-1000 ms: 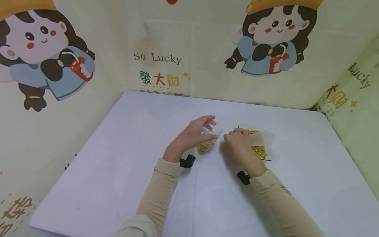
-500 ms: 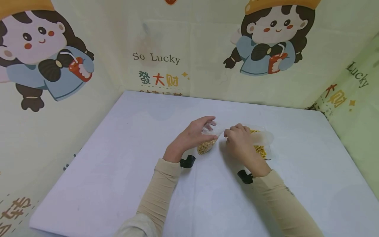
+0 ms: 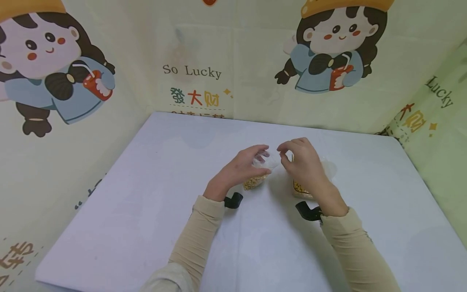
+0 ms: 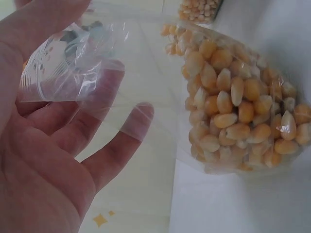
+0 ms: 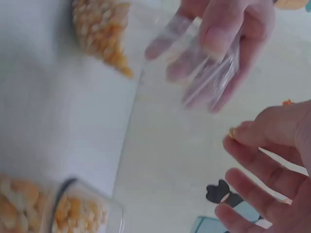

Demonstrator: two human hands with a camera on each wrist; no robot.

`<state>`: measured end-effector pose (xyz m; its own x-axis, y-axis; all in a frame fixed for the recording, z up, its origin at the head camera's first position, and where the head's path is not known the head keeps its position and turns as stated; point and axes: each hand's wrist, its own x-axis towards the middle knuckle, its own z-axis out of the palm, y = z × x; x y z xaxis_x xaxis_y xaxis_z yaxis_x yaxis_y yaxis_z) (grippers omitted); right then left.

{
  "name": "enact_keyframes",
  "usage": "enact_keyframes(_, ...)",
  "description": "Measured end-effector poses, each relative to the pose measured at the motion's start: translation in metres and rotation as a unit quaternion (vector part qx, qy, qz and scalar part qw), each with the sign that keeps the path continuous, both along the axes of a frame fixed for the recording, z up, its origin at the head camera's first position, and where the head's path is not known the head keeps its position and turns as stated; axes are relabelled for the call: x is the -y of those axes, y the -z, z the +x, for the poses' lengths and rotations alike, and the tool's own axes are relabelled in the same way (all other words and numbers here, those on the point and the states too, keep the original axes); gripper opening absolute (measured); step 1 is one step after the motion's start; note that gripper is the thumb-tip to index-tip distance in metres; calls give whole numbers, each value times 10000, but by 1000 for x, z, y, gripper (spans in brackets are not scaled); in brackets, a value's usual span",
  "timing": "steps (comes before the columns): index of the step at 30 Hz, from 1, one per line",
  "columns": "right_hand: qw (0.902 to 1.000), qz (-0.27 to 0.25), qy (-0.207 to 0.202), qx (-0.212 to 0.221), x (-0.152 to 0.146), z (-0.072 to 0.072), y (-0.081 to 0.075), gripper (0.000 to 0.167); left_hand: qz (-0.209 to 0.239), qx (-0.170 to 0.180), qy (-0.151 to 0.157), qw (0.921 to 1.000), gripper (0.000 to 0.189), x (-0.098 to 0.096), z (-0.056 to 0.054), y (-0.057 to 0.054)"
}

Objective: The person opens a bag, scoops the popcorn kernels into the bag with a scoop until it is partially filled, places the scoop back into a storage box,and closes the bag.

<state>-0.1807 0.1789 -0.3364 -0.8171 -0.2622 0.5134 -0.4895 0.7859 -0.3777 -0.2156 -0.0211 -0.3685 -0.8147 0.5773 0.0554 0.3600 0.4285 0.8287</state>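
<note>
My left hand (image 3: 240, 166) holds a clear zip bag (image 4: 165, 87) near its mouth, thumb on one side and fingers on the other. Corn kernels (image 4: 233, 116) fill the bag's lower part, which rests on the table. Close to the bag's mouth is my right hand (image 3: 304, 162), its thumb and index finger pinching a small corn kernel (image 5: 232, 132); the other fingers are loosely bent. Beneath that hand stands a clear box (image 3: 304, 195) of corn kernels, mostly covered by the hand in the head view. A dark curved rim crosses the box in the right wrist view.
A translucent round-ended piece (image 3: 330, 168) shows at the box's right side. Everything stands on a white table (image 3: 138, 211), with a printed cloth (image 3: 255, 93) hanging behind its far edge. Black camera mounts (image 3: 308, 211) sit under both wrists.
The right hand has lifted out of the box and turned up beside the bag's mouth, with its thumb and index finger together. The left hand has shifted slightly right with the bag.
</note>
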Motion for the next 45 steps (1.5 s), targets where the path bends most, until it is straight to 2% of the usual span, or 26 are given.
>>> enact_keyframes(3,9993,-27,-231,292,4,0,-1,15,42,-25,10,10000,75,-2,1,1)
enact_keyframes(6,9986,-24,-289,453,7,1,1,13,60,-74,43,9999,75,-5,2,1)
enact_keyframes(14,9986,-473,-123,179,-8,9,0,11,-210,-130,54,9997,76,-9,4,-3)
enact_keyframes(19,9984,-515,23,225,-21,10,-1,11,-260,-116,88,9996,75,-9,5,-4)
enact_keyframes(26,9961,-700,445,306,-44,12,-1,12,-312,-114,90,9994,77,-11,5,-2)
enact_keyframes(37,9874,-807,1360,46,-89,20,-2,16,-294,-180,165,9993,75,-11,4,0)
enact_keyframes(41,9833,-668,1687,150,-101,23,-1,19,-306,-112,160,9993,75,-11,5,1)
enact_keyframes(45,9773,-598,1981,449,-113,25,1,22,-320,-126,170,9993,75,-11,5,0)
